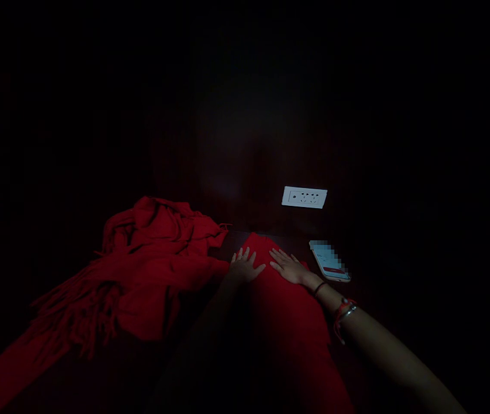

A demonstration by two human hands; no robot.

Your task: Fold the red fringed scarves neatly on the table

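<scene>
A long strip of red cloth (288, 310) lies flat on a dark surface and runs from its far end down toward me. My left hand (245, 265) rests palm down on its left edge, fingers spread. Across from it, my right hand (286, 265) presses flat on the cloth near the far end, its fingers stretched out. Bracelets circle my right wrist. To the left is a heaped red fringed scarf (162, 230), crumpled, with tassels hanging at its near side. Deep shadow hides much of my left forearm.
A lit smartphone (331, 263) lies right of my right hand. Behind it, a white power socket panel (304, 197) is set in the dark wall. Another red strip (20, 362) reaches to the lower left. Darkness hides most of the surroundings.
</scene>
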